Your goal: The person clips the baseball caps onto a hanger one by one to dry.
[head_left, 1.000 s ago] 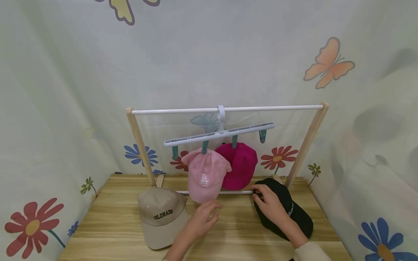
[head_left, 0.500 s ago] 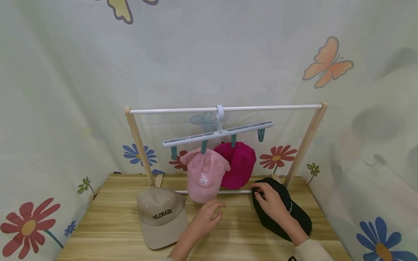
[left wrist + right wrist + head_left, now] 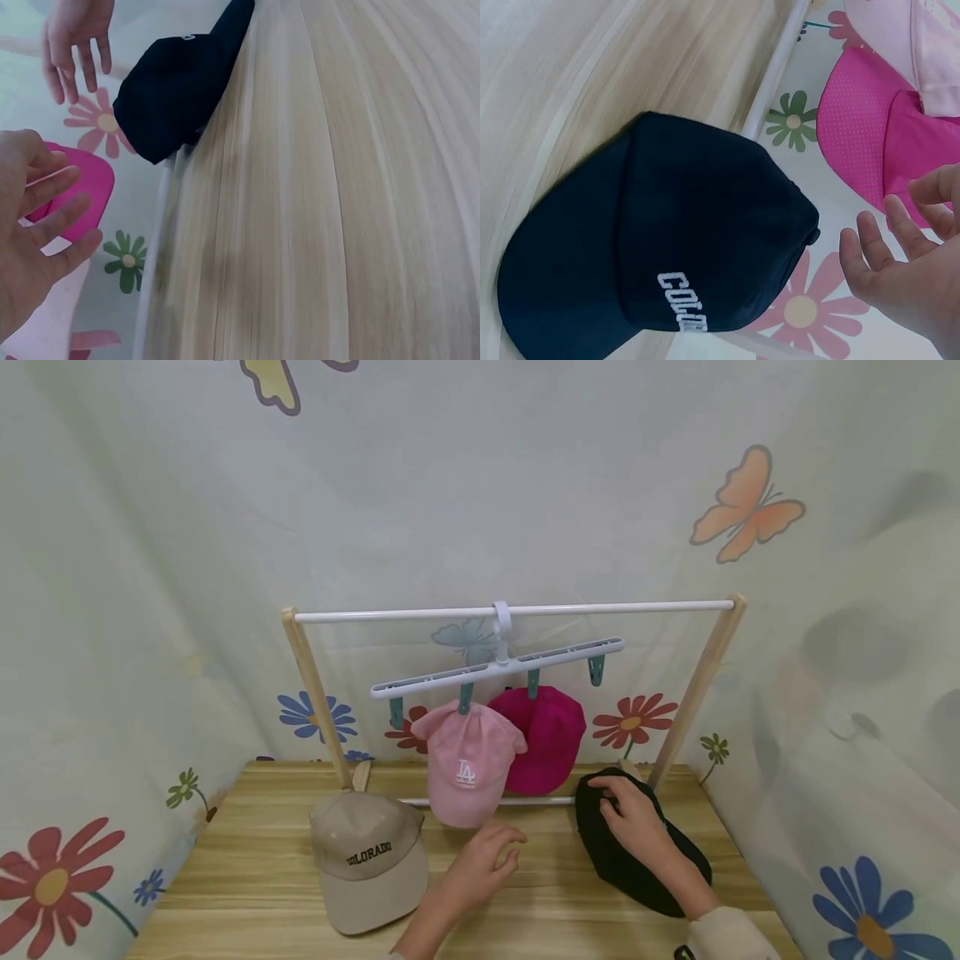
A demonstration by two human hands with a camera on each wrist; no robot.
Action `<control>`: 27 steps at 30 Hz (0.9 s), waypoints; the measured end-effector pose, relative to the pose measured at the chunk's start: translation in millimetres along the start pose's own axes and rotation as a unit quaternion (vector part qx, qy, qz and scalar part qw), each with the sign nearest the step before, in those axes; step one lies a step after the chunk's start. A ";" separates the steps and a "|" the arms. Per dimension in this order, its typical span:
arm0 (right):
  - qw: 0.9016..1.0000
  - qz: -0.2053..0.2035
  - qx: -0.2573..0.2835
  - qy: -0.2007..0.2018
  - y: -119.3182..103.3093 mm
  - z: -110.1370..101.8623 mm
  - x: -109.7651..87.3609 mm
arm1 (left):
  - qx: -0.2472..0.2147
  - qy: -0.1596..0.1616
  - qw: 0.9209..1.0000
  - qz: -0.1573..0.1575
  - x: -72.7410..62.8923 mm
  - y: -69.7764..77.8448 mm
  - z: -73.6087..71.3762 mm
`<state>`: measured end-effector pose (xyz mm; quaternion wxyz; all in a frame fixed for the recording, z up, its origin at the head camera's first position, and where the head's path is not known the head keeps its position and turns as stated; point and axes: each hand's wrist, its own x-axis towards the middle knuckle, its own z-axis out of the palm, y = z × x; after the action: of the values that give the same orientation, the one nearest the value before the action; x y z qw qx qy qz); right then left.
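Observation:
A black cap (image 3: 609, 852) with white lettering lies on the table's right side. Over it in the head view is my right hand (image 3: 637, 822), its fingers loosely bent; the right wrist view shows a gap between those fingers (image 3: 874, 244) and the cap. My left hand (image 3: 483, 864) hovers just below the light pink cap (image 3: 472, 760), fingers relaxed and holding nothing. Behind the pink cap hangs a magenta cap (image 3: 555, 739). Green clips hold both from a pale blue hanger (image 3: 450, 677), which tilts with its left end lower. A beige cap (image 3: 367, 843) lettered COLORADO rests on the table at left.
The hanger hooks over the white top bar (image 3: 630, 607) of a rack with wooden posts (image 3: 697, 689). An unused green clip (image 3: 596, 670) hangs at each hanger end. A patterned curtain (image 3: 480, 485) stands behind the wooden table (image 3: 240, 877).
Both hands have drifted slightly to the right, the right one a little further over the black cap. The caps and hanger keep their places; the whole view has shifted slightly.

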<state>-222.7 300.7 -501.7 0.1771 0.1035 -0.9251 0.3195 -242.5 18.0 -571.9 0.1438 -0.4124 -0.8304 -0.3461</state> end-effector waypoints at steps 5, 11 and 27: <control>1.000 -0.004 -0.011 0.002 4.8 -5.0 -0.3 | -0.012 -0.001 1.000 0.003 2.8 5.7 0.6; 0.999 -0.023 -0.028 0.012 13.8 -8.5 -0.1 | -0.026 -0.006 1.000 -0.013 7.5 10.8 0.2; 0.999 -0.013 -0.042 0.004 31.8 -12.9 3.6 | -0.046 -0.006 0.999 -0.029 22.9 14.6 16.3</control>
<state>-232.3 333.1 -508.5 0.1896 0.1067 -0.9354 0.2786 -244.5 48.8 -564.9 0.1095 -0.3963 -0.8262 -0.3852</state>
